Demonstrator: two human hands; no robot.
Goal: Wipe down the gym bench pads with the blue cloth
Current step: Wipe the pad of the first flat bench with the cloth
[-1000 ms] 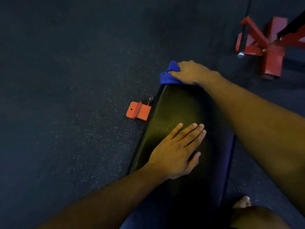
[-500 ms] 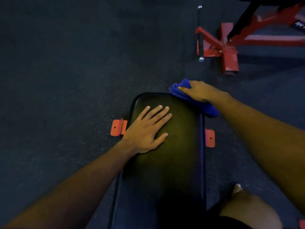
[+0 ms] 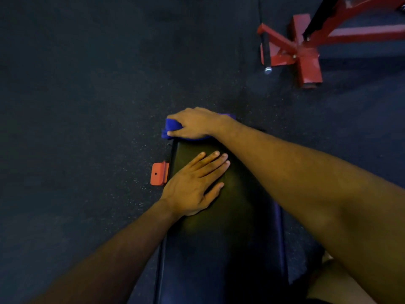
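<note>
Right hand [image 3: 192, 122] gripped the blue cloth [image 3: 172, 127], bunched under curled fingers at the far left corner of the bench pad [image 3: 236, 216], likely to work the end edge. Left hand [image 3: 194, 185] lay flat, fingers straight, on the pad, probably bracing. Half a second before, the cloth sat at the far right corner; it had swept across

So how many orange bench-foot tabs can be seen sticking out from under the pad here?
1: an orange tab on the floor at the bench pad's left edge, beside the left hand. A matching one on the right may be hidden under the right forearm.
</note>
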